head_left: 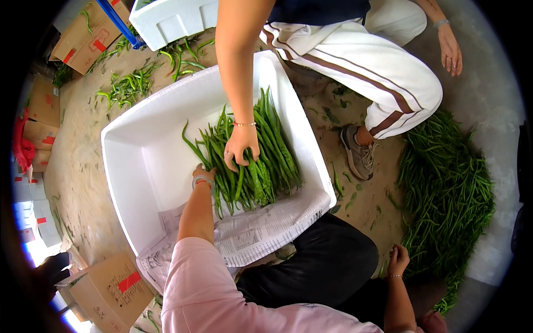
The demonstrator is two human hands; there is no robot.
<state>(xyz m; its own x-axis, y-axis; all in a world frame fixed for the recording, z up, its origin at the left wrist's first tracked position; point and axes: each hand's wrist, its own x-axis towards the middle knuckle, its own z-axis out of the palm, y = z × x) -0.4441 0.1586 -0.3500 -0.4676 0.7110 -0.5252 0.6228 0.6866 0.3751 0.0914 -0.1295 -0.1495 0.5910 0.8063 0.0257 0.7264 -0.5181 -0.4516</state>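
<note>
Long green chili peppers (pixel 272 139) lie in rows inside a white foam box (pixel 125 161) lined with newspaper (pixel 244 236) on the near side. At the left edge of these peppers is my left hand (pixel 204 175), its fingers closed round a few of them and partly hidden. A co-worker's hand (pixel 242 147) reaches in from the far side and rests on top of the peppers. My right hand (pixel 398 261) is outside the box at the right, beside a large heap of green chili peppers (pixel 447 205). Its fingers are curled, and what they hold, if anything, cannot be made out.
The co-worker, in striped white trousers (pixel 355 61), crouches on the far right, with a shoe (pixel 358 152) near the box. Another white foam box (pixel 172 25) stands beyond. Loose peppers (pixel 130 86) litter the floor. Cardboard boxes (pixel 108 294) line the left side.
</note>
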